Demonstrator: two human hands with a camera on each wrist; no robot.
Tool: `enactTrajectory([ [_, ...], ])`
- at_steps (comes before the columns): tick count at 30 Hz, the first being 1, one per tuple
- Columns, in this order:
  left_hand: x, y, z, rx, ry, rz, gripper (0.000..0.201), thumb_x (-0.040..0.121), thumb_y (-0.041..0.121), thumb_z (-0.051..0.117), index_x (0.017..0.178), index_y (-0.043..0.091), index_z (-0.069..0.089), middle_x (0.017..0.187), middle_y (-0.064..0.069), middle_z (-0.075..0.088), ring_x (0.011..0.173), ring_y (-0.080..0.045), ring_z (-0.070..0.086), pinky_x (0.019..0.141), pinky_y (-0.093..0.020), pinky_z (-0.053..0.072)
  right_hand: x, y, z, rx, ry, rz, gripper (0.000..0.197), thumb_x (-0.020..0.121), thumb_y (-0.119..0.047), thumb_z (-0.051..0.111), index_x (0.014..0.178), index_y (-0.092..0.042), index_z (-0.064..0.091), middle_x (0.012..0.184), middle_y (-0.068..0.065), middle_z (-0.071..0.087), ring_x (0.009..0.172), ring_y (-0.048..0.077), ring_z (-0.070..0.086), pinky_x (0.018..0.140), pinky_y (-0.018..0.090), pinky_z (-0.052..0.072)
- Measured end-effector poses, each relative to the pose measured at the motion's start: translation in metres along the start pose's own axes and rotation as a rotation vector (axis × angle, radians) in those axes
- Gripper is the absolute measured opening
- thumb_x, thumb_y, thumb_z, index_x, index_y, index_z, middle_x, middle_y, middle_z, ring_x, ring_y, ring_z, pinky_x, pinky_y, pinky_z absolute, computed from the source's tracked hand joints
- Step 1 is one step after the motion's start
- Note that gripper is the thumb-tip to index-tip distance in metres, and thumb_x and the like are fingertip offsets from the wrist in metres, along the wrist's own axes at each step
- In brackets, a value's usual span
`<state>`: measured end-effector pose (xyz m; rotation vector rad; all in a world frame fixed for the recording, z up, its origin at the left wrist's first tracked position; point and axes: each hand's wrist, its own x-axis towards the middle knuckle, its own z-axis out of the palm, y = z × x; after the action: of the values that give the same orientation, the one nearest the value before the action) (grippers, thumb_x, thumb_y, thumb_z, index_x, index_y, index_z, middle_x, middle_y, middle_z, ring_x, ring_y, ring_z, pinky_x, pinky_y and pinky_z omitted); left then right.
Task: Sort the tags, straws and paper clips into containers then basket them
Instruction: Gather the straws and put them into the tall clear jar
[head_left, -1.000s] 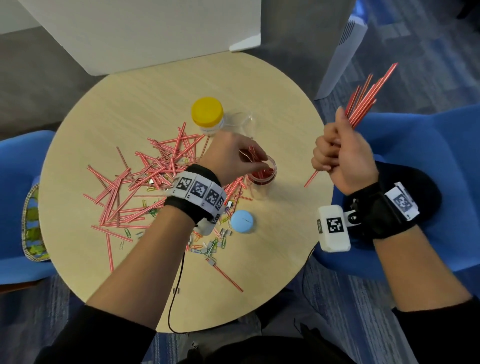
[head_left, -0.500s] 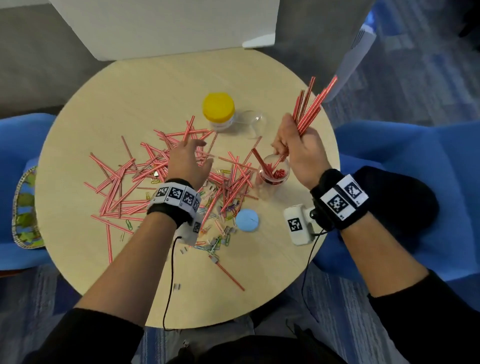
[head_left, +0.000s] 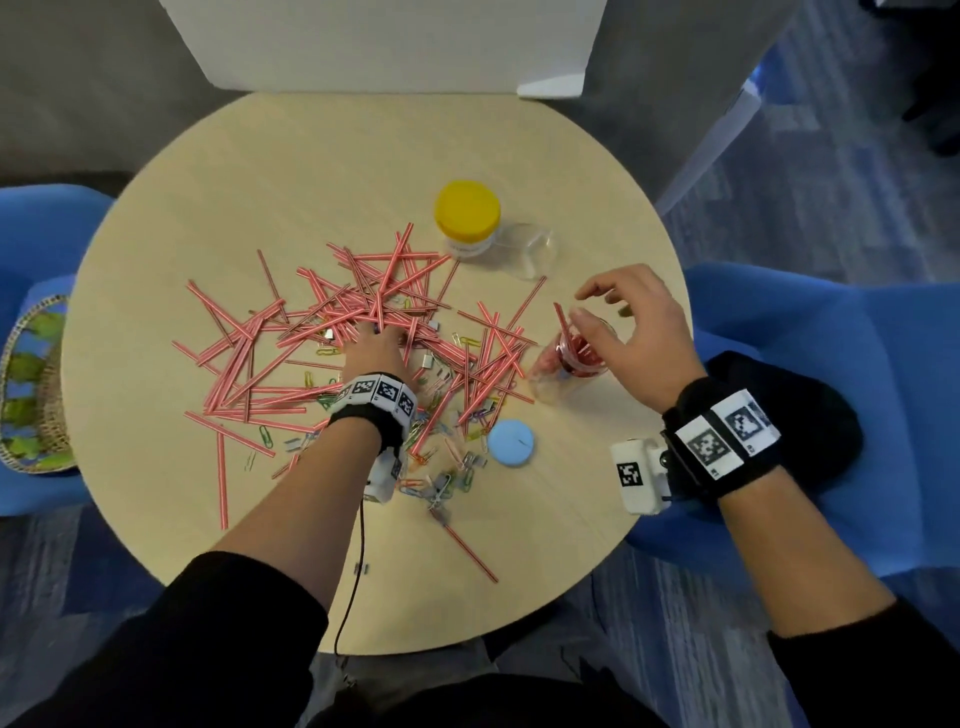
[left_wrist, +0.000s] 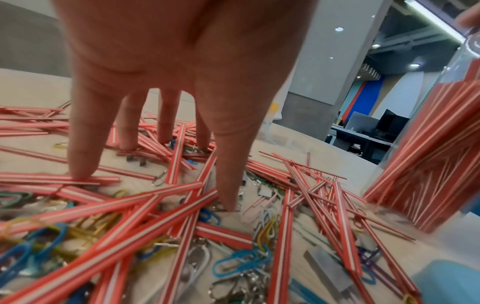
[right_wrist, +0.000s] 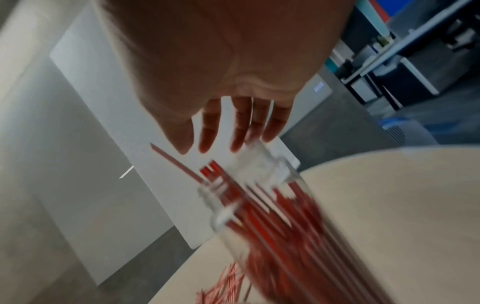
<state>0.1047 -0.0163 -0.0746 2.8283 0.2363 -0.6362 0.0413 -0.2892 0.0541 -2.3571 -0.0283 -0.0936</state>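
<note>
pressing spread fingertips into the scattered red-and-white striped straws (head_left: 332, 332) on the round wooden table (head_left: 311, 171), the left hand (head_left: 375, 349) grips nothing, while the right hand (head_left: 631, 332) hovers loose above the straw-filled clear plastic jar (head_left: 569, 358).

Three clear containers stand on the table: one (head_left: 570, 358) packed with straws, one (head_left: 524, 249) empty, one (head_left: 467, 218) capped yellow. One loose blue lid (head_left: 510, 443) lies nearby. The scattered straws (head_left: 363, 306) and paper clips (head_left: 441, 483) are too many to count.

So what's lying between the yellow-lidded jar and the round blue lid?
Head view: red-striped straws and coloured paper clips lie between yellow-lidded jar and blue lid.
</note>
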Motion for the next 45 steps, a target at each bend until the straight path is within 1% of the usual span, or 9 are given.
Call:
enactTrajectory([
  [5, 0.000, 0.001, -0.002, 0.039, -0.021, -0.010, 0.055, 0.079, 0.014, 0.076, 0.129, 0.017, 0.051, 0.140, -0.013, 0.037, 0.125, -0.040, 0.041, 0.092, -0.046, 0.049, 0.004, -0.036, -0.016, -0.131, -0.124, -0.106, 0.055, 0.083, -0.052, 0.070, 0.131, -0.029, 0.058, 0.108, -0.007, 0.051, 0.076, -0.013, 0.044, 0.076, 0.012, 0.039],
  [9, -0.004, 0.003, -0.007, 0.036, -0.038, -0.008, 0.061, 0.078, 0.019, 0.079, 0.131, 0.015, 0.050, 0.140, -0.013, 0.035, 0.126, -0.041, 0.040, 0.093, -0.046, 0.048, 0.009, -0.042, -0.006, -0.208, -0.126, -0.204, 0.017, 0.088, -0.022, 0.071, 0.104, -0.016, 0.073, 0.094, -0.001, 0.067, 0.078, -0.001, 0.057, 0.081, 0.034, 0.053],
  [13, -0.008, 0.002, -0.010, 0.091, -0.079, 0.028, 0.066, 0.078, 0.026, 0.079, 0.134, 0.016, 0.047, 0.142, -0.013, 0.035, 0.131, -0.037, 0.036, 0.106, -0.049, 0.040, -0.004, -0.029, -0.019, -0.221, 0.007, -0.141, 0.010, 0.086, -0.015, 0.073, 0.094, -0.015, 0.077, 0.087, -0.002, 0.074, 0.076, 0.008, 0.063, 0.078, 0.026, 0.054],
  [18, -0.008, 0.001, -0.010, 0.106, -0.069, 0.044, 0.065, 0.078, 0.030, 0.079, 0.134, 0.017, 0.048, 0.142, -0.014, 0.035, 0.130, -0.037, 0.038, 0.108, -0.048, 0.038, -0.022, -0.013, 0.001, -0.327, -0.078, -0.107, 0.008, 0.083, -0.020, 0.077, 0.090, -0.022, 0.078, 0.081, -0.002, 0.072, 0.077, 0.017, 0.055, 0.073, 0.037, 0.048],
  [22, -0.006, -0.001, -0.009, 0.087, -0.064, 0.038, 0.065, 0.078, 0.030, 0.080, 0.133, 0.017, 0.049, 0.142, -0.013, 0.035, 0.129, -0.039, 0.039, 0.105, -0.049, 0.041, -0.016, -0.018, -0.009, -0.198, 0.045, -0.095, 0.007, 0.080, -0.018, 0.079, 0.087, -0.017, 0.077, 0.081, -0.005, 0.067, 0.065, 0.007, 0.056, 0.066, 0.019, 0.048],
  [31, 0.002, -0.004, -0.003, 0.011, -0.047, 0.020, 0.057, 0.078, 0.022, 0.080, 0.128, 0.019, 0.054, 0.141, -0.011, 0.036, 0.129, -0.041, 0.038, 0.095, -0.050, 0.050, 0.022, -0.041, 0.000, -0.597, -0.442, 0.128, 0.015, 0.088, -0.022, 0.069, 0.099, -0.018, 0.079, 0.096, 0.001, 0.075, 0.084, 0.015, 0.064, 0.077, 0.023, 0.047],
  [39, 0.005, -0.029, -0.027, -0.045, -0.170, 0.075, 0.073, 0.075, 0.030, 0.077, 0.139, 0.025, 0.045, 0.148, -0.013, 0.032, 0.121, -0.038, 0.052, 0.090, -0.043, 0.051, 0.019, -0.097, -0.023, -0.373, -0.290, 0.104, 0.010, 0.088, -0.024, 0.071, 0.094, -0.021, 0.078, 0.083, -0.007, 0.072, 0.077, 0.003, 0.063, 0.081, 0.018, 0.044],
  [42, 0.011, -0.054, -0.040, -0.107, -0.047, 0.081, 0.065, 0.079, 0.011, 0.071, 0.137, 0.024, 0.045, 0.140, -0.013, 0.042, 0.111, -0.034, 0.057, 0.083, -0.039, 0.054, 0.022, -0.124, 0.021, -0.149, -0.316, 0.057, 0.008, 0.087, -0.023, 0.073, 0.093, -0.020, 0.078, 0.075, -0.015, 0.067, 0.071, -0.003, 0.064, 0.076, 0.013, 0.052],
  [45, 0.026, -0.075, -0.053, -0.114, 0.054, 0.052, 0.063, 0.080, 0.005, 0.069, 0.136, 0.023, 0.046, 0.133, -0.012, 0.046, 0.112, -0.033, 0.055, 0.091, -0.043, 0.053, 0.034, -0.122, 0.095, -0.126, -0.425, 0.091, 0.017, 0.088, -0.019, 0.071, 0.104, -0.016, 0.076, 0.093, -0.003, 0.072, 0.085, 0.009, 0.067, 0.087, 0.030, 0.057],
])
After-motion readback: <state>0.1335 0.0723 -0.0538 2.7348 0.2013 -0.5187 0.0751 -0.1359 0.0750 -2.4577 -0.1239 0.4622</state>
